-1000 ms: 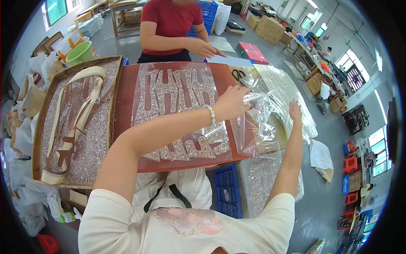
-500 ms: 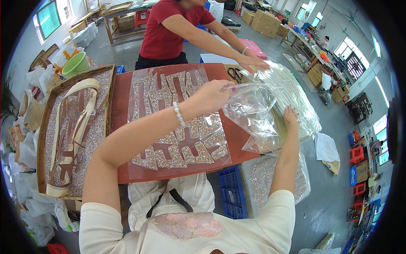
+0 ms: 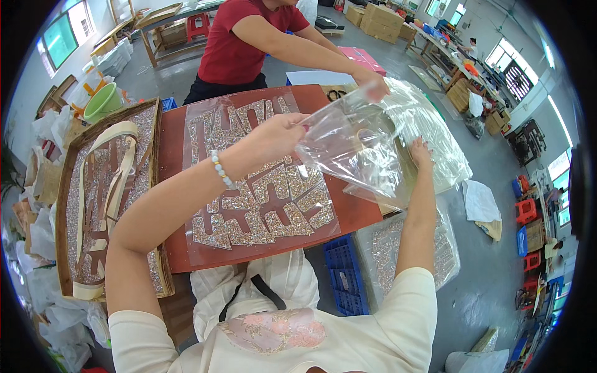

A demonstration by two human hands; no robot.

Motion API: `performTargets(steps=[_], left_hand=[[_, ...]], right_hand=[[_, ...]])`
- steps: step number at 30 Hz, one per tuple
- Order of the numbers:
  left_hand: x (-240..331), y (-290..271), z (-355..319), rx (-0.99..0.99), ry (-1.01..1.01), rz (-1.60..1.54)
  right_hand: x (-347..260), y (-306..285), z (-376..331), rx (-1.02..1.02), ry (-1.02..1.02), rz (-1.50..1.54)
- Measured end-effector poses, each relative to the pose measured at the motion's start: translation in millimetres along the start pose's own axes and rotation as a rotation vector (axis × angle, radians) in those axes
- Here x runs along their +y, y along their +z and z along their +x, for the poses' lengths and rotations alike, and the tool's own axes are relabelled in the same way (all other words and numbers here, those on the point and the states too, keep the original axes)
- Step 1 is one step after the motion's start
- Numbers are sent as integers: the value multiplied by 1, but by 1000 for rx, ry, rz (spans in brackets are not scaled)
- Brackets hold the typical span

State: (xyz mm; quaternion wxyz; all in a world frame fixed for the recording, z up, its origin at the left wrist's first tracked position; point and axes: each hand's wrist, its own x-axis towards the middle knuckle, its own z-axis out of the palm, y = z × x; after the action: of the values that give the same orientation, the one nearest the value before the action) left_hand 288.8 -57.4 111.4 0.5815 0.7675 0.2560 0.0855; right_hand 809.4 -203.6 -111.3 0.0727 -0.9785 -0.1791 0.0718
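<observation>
Holding the clear plastic sheet [image 3: 348, 138] right of centre, your left hand [image 3: 278, 137] pinches its edge in a narrow grip; your right hand [image 3: 422, 153] lies spread on the film stack [image 3: 443, 127]. Drawing the sheet seems underway; the next move likely calls for even tension.

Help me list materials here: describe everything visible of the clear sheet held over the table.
The clear sheet looks like thin, glossy, see-through plastic film, creased and catching light. It slants above the right end of the red table. The left grip pinches its left edge; the co-worker's grip seems to hold its far corner.
</observation>
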Motion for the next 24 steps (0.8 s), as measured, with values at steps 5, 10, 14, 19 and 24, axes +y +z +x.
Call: performTargets(steps=[5, 10, 14, 19, 24], left_hand=[[-24, -27, -7, 53, 3, -144], [-21, -53, -56, 69, 10, -112], [-8, -77, -99, 83, 109, -237], [-30, -84, -129, 165, 190, -480], [-57, -102, -147, 260, 247, -530]], right_hand=[[-44, -17, -31, -10, 4, 43], [-69, -5, -47, 82, 110, -115], [-27, -1, -13, 169, 66, -98], [-45, -23, -47, 522, -362, 425], [-139, -97, -231, 274, -1076, 851]])
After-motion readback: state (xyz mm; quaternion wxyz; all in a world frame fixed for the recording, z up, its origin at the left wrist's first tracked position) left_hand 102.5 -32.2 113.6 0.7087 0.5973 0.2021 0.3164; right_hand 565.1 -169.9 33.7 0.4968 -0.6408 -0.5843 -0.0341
